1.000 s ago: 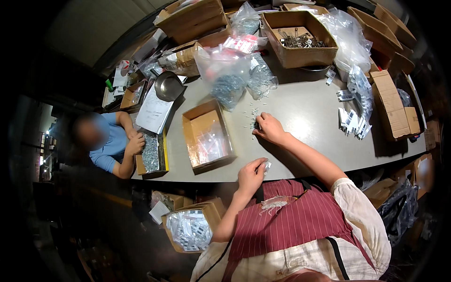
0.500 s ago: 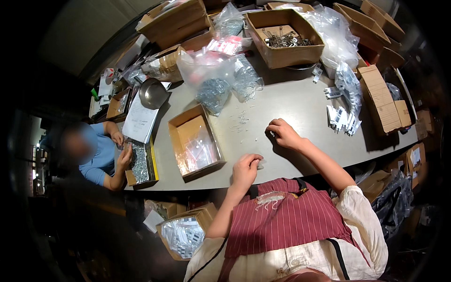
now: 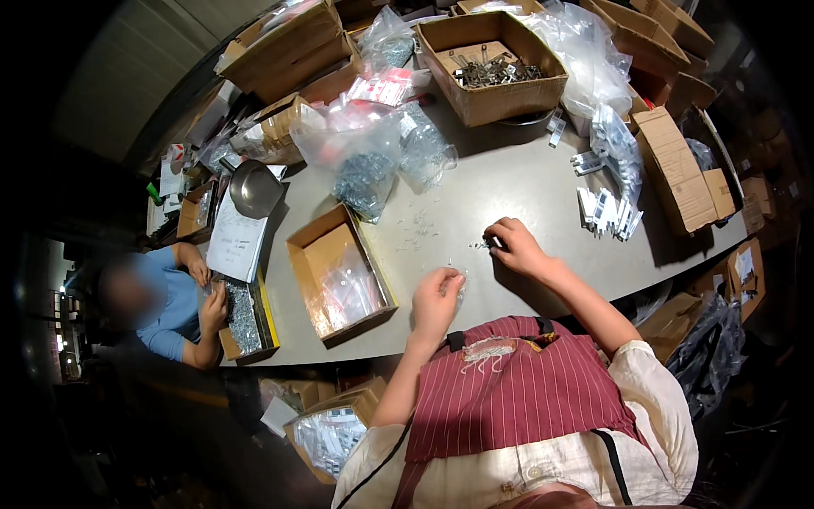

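My left hand (image 3: 434, 304) is closed on a small clear plastic bag (image 3: 461, 290) near the table's front edge. A little to the right and farther away, my right hand (image 3: 517, 248) bends its fingers down to the tabletop. Several small metal pieces, apparently screws (image 3: 480, 245), lie at its fingertips. Whether any are pinched there is hidden by the fingers. More small screws (image 3: 417, 226) are scattered on the grey table (image 3: 509, 187) beyond my left hand.
An open cardboard box (image 3: 320, 293) with clear bags stands left of my hands. Behind it sit a screw-filled bag (image 3: 363, 182) and a box of metal clips (image 3: 441, 81). White strips (image 3: 606, 212) lie right. At far left, a co-worker (image 3: 174, 293) handles something over a hardware tray (image 3: 246, 318).
The view has shifted slightly. Small metal pieces now show at my right fingertips, where none were plainly visible before. My left hand has turned a little, still with the bag.
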Available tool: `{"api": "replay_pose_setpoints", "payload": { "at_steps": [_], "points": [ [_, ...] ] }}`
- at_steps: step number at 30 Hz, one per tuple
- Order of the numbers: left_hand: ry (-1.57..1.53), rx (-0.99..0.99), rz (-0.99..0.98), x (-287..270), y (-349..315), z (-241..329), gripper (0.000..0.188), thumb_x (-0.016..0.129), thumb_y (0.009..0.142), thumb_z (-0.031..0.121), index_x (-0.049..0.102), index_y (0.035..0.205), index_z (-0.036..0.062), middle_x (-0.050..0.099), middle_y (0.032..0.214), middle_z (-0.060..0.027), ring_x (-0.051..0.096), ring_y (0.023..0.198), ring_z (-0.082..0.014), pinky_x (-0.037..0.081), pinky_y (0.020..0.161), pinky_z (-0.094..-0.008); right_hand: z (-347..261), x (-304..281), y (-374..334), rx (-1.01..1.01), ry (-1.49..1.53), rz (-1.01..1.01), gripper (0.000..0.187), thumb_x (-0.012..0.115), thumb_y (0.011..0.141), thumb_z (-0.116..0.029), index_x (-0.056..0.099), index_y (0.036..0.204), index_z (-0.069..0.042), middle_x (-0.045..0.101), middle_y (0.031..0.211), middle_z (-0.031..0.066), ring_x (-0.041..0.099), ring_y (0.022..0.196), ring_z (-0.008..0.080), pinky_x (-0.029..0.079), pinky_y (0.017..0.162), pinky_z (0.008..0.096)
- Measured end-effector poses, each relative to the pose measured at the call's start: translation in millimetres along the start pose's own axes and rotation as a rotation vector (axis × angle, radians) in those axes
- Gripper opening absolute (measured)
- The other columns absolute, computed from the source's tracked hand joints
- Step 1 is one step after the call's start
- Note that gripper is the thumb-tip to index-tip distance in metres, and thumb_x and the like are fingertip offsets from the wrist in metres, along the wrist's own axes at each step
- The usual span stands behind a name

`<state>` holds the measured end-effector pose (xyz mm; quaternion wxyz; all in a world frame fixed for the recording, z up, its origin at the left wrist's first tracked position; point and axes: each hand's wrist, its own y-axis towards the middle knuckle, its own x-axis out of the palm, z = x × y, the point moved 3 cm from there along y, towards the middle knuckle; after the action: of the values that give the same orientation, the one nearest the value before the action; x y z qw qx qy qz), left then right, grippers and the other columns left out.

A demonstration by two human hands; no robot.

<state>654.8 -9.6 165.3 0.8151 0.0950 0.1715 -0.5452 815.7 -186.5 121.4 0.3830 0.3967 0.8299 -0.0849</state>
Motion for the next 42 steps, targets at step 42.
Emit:
{"api": "replay_pose_setpoints", "payload": {
  "at_steps": [42],
  "points": [
    [0.212,0.542,-0.140,67,5,38,0.039,0.075,0.077,0.002,0.063,0.113,0.0007,0.062,0.102,-0.0136,0.058,0.096,-0.0363,0.047,0.088,-0.0475,-67,-54,-88,-0.023,-0.068,-0.202,0.053,0.063,0.071,-0.011,0.075,0.122,-0.019,0.059,0.143,0.0086,0.038,0.146,0.0404,0.010,0.121,0.0710]
  ]
}}
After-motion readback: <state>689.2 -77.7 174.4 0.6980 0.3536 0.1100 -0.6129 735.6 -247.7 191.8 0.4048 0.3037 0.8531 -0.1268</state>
